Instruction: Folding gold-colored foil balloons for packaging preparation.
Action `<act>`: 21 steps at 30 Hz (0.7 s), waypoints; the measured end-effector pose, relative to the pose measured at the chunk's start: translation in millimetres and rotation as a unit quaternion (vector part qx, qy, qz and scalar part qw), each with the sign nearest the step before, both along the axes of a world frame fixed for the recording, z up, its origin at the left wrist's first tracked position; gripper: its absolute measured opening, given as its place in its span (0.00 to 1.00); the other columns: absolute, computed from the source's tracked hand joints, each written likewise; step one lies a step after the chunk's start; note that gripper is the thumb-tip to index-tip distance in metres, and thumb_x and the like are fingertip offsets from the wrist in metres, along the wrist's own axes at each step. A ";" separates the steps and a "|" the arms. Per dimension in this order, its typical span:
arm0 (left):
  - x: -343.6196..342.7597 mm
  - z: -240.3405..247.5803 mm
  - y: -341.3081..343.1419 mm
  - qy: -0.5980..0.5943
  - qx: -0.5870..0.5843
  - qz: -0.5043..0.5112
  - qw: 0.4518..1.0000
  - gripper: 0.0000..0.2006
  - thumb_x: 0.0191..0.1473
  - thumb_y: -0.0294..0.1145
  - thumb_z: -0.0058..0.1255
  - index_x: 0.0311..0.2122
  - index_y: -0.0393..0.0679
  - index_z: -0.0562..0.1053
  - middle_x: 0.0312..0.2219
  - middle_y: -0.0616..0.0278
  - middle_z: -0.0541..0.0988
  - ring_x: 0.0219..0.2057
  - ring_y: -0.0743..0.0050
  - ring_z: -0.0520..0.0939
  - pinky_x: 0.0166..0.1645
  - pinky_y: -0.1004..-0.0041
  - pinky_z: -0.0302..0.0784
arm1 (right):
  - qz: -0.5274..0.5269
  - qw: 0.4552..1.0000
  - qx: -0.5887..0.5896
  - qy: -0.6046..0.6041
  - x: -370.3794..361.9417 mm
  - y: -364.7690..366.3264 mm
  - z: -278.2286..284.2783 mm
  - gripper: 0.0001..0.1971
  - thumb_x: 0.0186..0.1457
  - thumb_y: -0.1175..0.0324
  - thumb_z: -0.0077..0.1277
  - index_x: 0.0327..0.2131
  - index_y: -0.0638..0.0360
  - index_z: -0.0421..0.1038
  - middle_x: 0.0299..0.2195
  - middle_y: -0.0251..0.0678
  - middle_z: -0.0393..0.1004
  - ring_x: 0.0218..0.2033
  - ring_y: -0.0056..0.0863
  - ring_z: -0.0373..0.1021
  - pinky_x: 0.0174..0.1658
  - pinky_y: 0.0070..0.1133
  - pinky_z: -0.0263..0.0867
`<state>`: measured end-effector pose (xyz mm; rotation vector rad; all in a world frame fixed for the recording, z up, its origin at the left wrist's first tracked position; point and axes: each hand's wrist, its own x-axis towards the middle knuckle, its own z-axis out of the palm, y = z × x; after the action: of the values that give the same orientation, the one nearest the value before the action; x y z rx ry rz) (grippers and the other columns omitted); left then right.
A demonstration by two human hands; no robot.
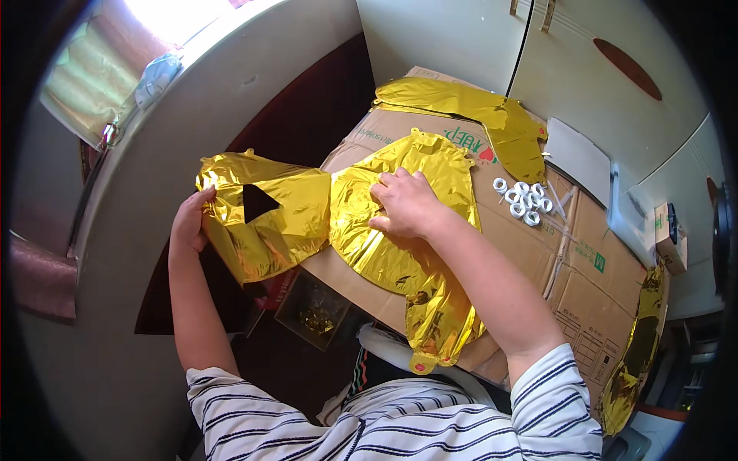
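A flat, uninflated gold foil balloon (304,223) stretches between my hands, with a dark triangular opening in its left part. My left hand (191,219) is closed on its left edge, thumb on top, holding that end out past the cardboard. My right hand (406,201) lies on the wider right part of the foil, fingers and thumb apart, pressing it against the cardboard. From this part a narrow strip with a rounded tab hangs toward me. The two parts meet at a narrow waist; I cannot tell whether they are one piece.
Flattened cardboard (523,230) covers the table. On it lie another gold foil balloon (492,115) at the back and several small white ribbon rolls (525,201). More gold foil (634,361) hangs at the right edge. An open box (314,311) with gold scraps stands below.
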<state>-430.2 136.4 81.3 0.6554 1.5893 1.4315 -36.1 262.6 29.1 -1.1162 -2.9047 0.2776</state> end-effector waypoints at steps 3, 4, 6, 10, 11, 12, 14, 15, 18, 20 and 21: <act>-13.3 6.7 -5.7 -0.002 -0.010 0.015 1.000 0.12 0.63 0.36 0.51 0.45 0.39 0.75 0.38 0.59 0.82 0.37 0.69 0.84 0.43 0.68 0.82 | -0.002 1.000 -0.014 -0.007 -0.8 -0.1 4.1 0.28 0.53 0.46 0.59 0.51 0.53 0.72 0.54 0.38 0.70 0.58 0.41 0.64 0.63 0.44 0.58; -14.7 10.4 -6.7 -0.004 -0.011 0.019 1.000 0.12 0.63 0.36 0.51 0.45 0.39 0.75 0.39 0.59 0.82 0.37 0.69 0.84 0.43 0.68 0.82 | -0.004 1.000 -0.018 -0.009 -0.5 0.1 4.8 0.28 0.53 0.46 0.59 0.51 0.53 0.72 0.54 0.38 0.70 0.58 0.41 0.64 0.63 0.44 0.58; -23.3 14.8 -11.7 -0.016 -0.019 0.027 0.999 0.13 0.63 0.37 0.51 0.45 0.39 0.75 0.39 0.59 0.82 0.37 0.68 0.84 0.43 0.67 0.82 | -0.004 1.000 -0.014 -0.011 -0.6 -0.2 5.3 0.28 0.53 0.46 0.59 0.51 0.53 0.72 0.54 0.38 0.70 0.58 0.40 0.64 0.63 0.44 0.58; -58.5 12.2 -25.1 -0.015 -0.030 0.035 0.999 0.14 0.61 0.40 0.54 0.45 0.40 0.75 0.39 0.59 0.83 0.37 0.67 0.85 0.43 0.64 0.84 | -0.002 1.000 -0.004 -0.006 -1.5 -1.6 3.8 0.27 0.53 0.45 0.59 0.50 0.53 0.72 0.53 0.38 0.71 0.58 0.40 0.65 0.63 0.43 0.59; -67.8 11.2 -27.9 -0.015 -0.035 0.044 0.998 0.14 0.61 0.40 0.54 0.45 0.41 0.75 0.39 0.59 0.83 0.37 0.67 0.85 0.43 0.64 0.84 | -0.002 1.000 -0.003 -0.008 -2.0 -1.6 4.3 0.28 0.53 0.45 0.59 0.50 0.53 0.72 0.53 0.38 0.71 0.58 0.40 0.65 0.62 0.42 0.59; -74.9 11.9 -29.5 -0.016 -0.040 0.052 0.998 0.14 0.61 0.41 0.55 0.44 0.41 0.76 0.39 0.60 0.83 0.37 0.67 0.85 0.43 0.64 0.84 | -0.002 1.000 -0.003 -0.011 -1.9 -1.1 4.7 0.28 0.53 0.45 0.59 0.50 0.53 0.72 0.53 0.38 0.71 0.58 0.40 0.65 0.62 0.42 0.59; -90.2 16.3 -34.8 -0.018 -0.056 0.057 0.997 0.14 0.60 0.42 0.55 0.44 0.42 0.76 0.39 0.60 0.83 0.37 0.66 0.85 0.44 0.64 0.84 | -0.002 1.000 -0.002 -0.014 -2.0 -1.1 4.4 0.28 0.53 0.45 0.59 0.50 0.54 0.73 0.53 0.38 0.71 0.58 0.39 0.65 0.61 0.41 0.60; -97.9 19.1 -38.3 -0.018 -0.064 0.060 0.996 0.14 0.60 0.42 0.55 0.44 0.42 0.76 0.39 0.60 0.83 0.37 0.66 0.85 0.44 0.64 0.84 | -0.002 1.000 -0.001 -0.014 -2.2 -1.4 4.2 0.28 0.53 0.45 0.59 0.50 0.54 0.73 0.53 0.38 0.71 0.58 0.39 0.65 0.61 0.40 0.60; -116.1 28.2 -47.1 -0.015 -0.064 0.073 0.995 0.14 0.61 0.41 0.54 0.44 0.42 0.76 0.39 0.60 0.83 0.37 0.65 0.85 0.45 0.63 0.83 | -0.003 1.000 -0.003 -0.017 -1.8 -1.6 4.9 0.28 0.53 0.45 0.59 0.51 0.54 0.72 0.53 0.38 0.71 0.58 0.39 0.65 0.60 0.39 0.61; -121.5 32.9 -50.6 -0.013 -0.063 0.092 0.994 0.13 0.62 0.40 0.53 0.44 0.42 0.75 0.39 0.60 0.83 0.38 0.64 0.84 0.46 0.63 0.82 | -0.004 1.000 -0.002 -0.020 -2.2 -1.3 4.9 0.29 0.53 0.45 0.59 0.52 0.54 0.72 0.53 0.38 0.71 0.58 0.39 0.64 0.60 0.38 0.61; -125.2 34.2 -52.8 -0.010 -0.066 0.091 0.994 0.13 0.62 0.41 0.53 0.45 0.42 0.75 0.39 0.60 0.83 0.38 0.64 0.84 0.46 0.63 0.82 | -0.004 1.000 0.000 -0.021 -2.1 -1.3 4.2 0.29 0.53 0.45 0.59 0.52 0.53 0.72 0.53 0.38 0.71 0.58 0.39 0.64 0.60 0.38 0.61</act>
<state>-555.4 83.6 115.4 0.4268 1.7475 1.4425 -38.2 261.3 33.3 -1.1487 -2.9361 0.2560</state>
